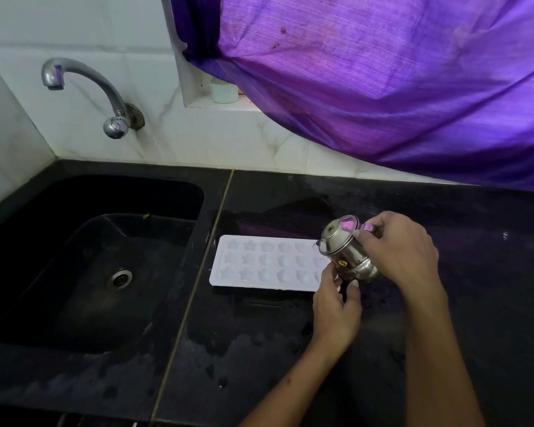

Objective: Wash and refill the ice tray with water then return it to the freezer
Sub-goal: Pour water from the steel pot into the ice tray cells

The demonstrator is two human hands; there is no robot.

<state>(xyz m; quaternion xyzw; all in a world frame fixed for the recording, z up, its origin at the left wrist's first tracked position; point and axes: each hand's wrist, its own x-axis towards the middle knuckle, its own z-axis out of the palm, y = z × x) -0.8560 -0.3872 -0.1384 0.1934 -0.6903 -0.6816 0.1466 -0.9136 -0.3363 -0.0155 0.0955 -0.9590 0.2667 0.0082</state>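
Right hand (403,248) gripping tilted steel pot (346,249) over white ice tray (259,263) on counter (444,303), left hand (336,306) fingers curled beneath pot.

The scene is dimly lit. Daylight is filtered through the purple curtain (383,87), and a violet tint is thrown onto the steel pot (346,248). Faint sheen is seen on the wet black counter (290,349). The sink (84,266) is lost in shadow. Straight lines are bent toward the edges.
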